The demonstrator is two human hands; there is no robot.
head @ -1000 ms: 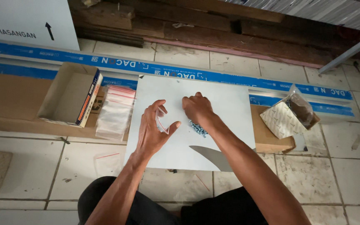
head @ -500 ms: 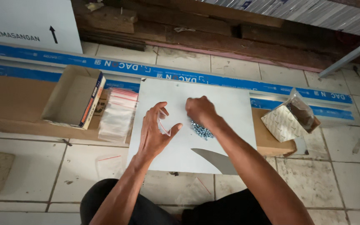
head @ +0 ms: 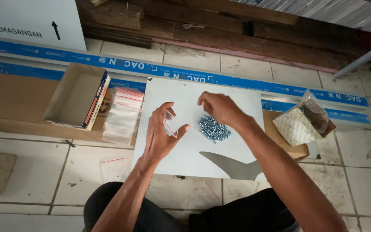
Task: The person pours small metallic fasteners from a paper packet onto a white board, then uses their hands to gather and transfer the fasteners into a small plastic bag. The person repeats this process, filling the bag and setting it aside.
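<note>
1. Head view: the left hand [head: 160,135] pinches a small clear plastic zip bag with a red strip [head: 170,123] over the white rectangular board [head: 185,159].
2. The right hand [head: 220,108], fingers curled, whether pinching anything unclear, hovers just above the pile of small silvery metal screws [head: 214,129] at the board's centre.
3. A stack of clear zip bags [head: 123,115] lies left of the board, beside an open cardboard box [head: 76,95].

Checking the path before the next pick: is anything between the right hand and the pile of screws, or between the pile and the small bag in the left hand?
Nothing visible. The right hand is just above the screw pile, and only bare white board separates the pile from the bag in the left hand.
</note>
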